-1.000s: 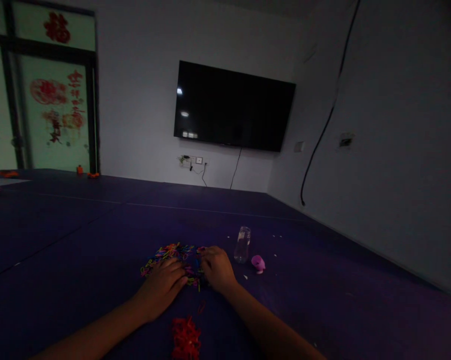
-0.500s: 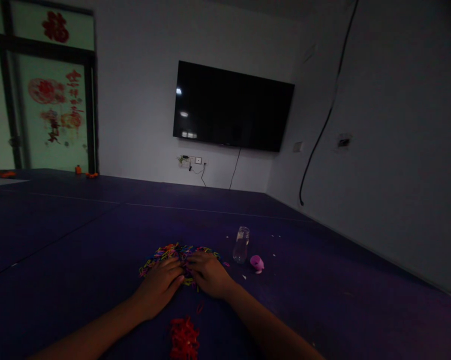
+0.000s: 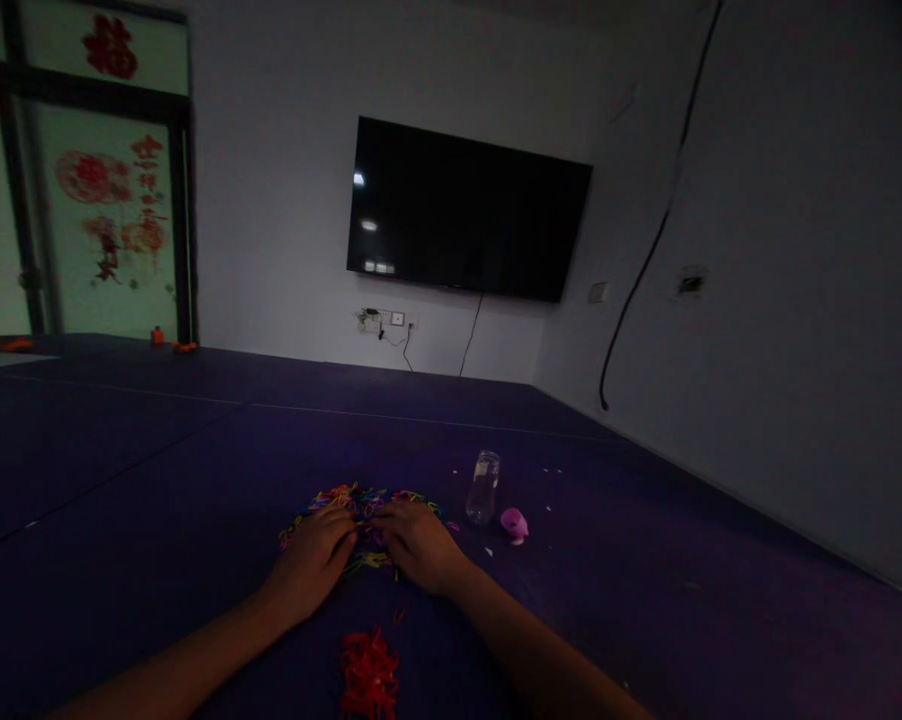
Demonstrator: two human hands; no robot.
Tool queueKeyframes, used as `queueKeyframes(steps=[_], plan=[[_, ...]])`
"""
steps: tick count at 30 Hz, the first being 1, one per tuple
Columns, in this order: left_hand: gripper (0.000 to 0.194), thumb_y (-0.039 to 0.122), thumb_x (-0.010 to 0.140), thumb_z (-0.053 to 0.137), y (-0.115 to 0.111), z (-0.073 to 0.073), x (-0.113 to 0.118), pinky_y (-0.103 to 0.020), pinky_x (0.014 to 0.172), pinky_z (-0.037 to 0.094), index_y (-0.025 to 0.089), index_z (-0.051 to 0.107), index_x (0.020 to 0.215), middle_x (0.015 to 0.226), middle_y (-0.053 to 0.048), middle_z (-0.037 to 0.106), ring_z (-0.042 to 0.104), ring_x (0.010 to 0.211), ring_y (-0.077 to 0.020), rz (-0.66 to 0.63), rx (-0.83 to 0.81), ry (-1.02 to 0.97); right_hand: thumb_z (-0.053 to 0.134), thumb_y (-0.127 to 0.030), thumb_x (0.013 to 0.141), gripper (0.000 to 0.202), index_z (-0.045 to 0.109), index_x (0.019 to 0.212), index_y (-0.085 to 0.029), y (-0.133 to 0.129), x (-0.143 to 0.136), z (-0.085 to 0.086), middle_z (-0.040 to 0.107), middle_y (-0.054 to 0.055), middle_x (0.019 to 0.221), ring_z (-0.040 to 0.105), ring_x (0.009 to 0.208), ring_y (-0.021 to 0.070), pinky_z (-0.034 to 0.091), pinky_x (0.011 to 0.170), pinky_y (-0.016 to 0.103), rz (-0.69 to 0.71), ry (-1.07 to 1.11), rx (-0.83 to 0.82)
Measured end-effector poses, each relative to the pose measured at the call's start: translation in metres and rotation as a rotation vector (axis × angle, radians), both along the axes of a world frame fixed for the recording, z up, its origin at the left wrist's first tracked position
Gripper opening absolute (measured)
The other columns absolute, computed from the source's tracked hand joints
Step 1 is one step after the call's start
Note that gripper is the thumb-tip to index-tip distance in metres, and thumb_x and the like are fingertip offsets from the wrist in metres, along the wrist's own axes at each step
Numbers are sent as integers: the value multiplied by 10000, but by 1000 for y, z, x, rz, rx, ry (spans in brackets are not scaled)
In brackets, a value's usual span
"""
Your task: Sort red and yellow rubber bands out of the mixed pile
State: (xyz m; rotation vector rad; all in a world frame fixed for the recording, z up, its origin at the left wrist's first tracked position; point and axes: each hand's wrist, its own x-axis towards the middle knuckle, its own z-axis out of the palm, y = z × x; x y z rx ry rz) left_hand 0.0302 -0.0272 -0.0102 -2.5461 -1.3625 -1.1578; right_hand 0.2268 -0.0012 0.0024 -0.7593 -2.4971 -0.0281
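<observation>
Left hand [image 3: 314,556] and right hand [image 3: 424,547] lay nearly together on the coloured pile [image 3: 372,560] left of the bottle [image 3: 482,490], any grip hidden, and hasty sweeping could have mixed it into the near red heap [image 3: 368,672]

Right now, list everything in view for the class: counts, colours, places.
Clip-like pieces: many, multicoloured, piled low centre
Bottle: one, clear, right of that pile
Cup-like piece: one, lilac, right of bottle
Scraps: several, white, around the bottle
Red pieces: many, red, piled at bottom centre
Loose piece: one, red, between the piles
Table: one, purple, beneath these
Sheet: one, white, far left
Orange objects: three, orange, far left
Television: one, black, back wall
Outlets: several, white, below television
Cords: two, black, below television
Cable: one, black, right wall
Wall plates: two, pale, one dark-centred, right wall
Glass door: one, pale green, red characters, left
Forearms: two, bare, bottom
Left hand: one, bare, multicoloured pile's left
Right hand: one, bare, that pile's right
</observation>
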Motion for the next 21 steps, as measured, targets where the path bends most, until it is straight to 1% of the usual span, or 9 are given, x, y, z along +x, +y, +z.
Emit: queueKeyframes(steps=[3, 6, 8, 12, 16, 18, 21], plan=[[254, 191, 868, 401, 2, 0, -1, -407, 888, 463, 195, 654, 850, 969, -67, 688, 601, 972, -227, 2, -10, -30, 440, -151, 870, 324, 587, 1156, -188, -2, 0, 1, 600, 70, 1194, 517, 1115, 182, 371, 961, 322, -10, -13, -27], [264, 194, 873, 393, 4, -1, -2, -409, 888, 464, 211, 654, 831, 950, -50, 694, 605, 956, -221, -11, -23, -52, 411, -175, 896, 306, 597, 1135, -215, -2, 1, 1, 587, 47, 1223, 502, 1141, 173, 345, 990, 327, 14, -46, -46], [262, 198, 871, 399, 4, -2, -2, -416, 891, 462, 211, 657, 828, 944, -50, 695, 607, 949, -225, -17, -34, -56, 400, -170, 902, 300, 599, 1122, -213, -1, 1, 0, 596, 42, 1211, 507, 1135, 170, 339, 996, 326, 27, -53, -48], [284, 213, 882, 382, 5, -3, -2, -425, 894, 464, 205, 660, 821, 949, -58, 693, 606, 958, -229, -15, -63, -70, 419, -170, 897, 262, 612, 1074, -178, 1, 1, -1, 626, 61, 1144, 538, 1080, 178, 370, 961, 315, 22, -80, -26], [281, 202, 883, 374, 5, -3, -3, -428, 886, 473, 199, 652, 843, 959, -66, 690, 608, 961, -232, -26, -39, -80, 446, -170, 886, 220, 628, 1010, -173, 2, 1, -1, 639, 66, 1086, 562, 1014, 185, 406, 907, 308, 8, -107, 0], [268, 197, 878, 379, 6, -4, -4, -427, 881, 477, 194, 646, 859, 962, -69, 688, 612, 958, -232, -30, -30, -78, 446, -171, 886, 225, 623, 1025, -175, 0, 2, 0, 632, 72, 1091, 565, 1004, 190, 413, 894, 315, -4, -90, 16], [230, 221, 862, 423, 7, -6, -4, -435, 900, 469, 185, 632, 949, 1030, -86, 672, 603, 997, -241, -3, 8, -94, 425, -171, 894, 279, 586, 1123, -170, -4, 2, 1, 600, 94, 1155, 550, 1037, 197, 412, 900, 331, -39, -33, 56]])
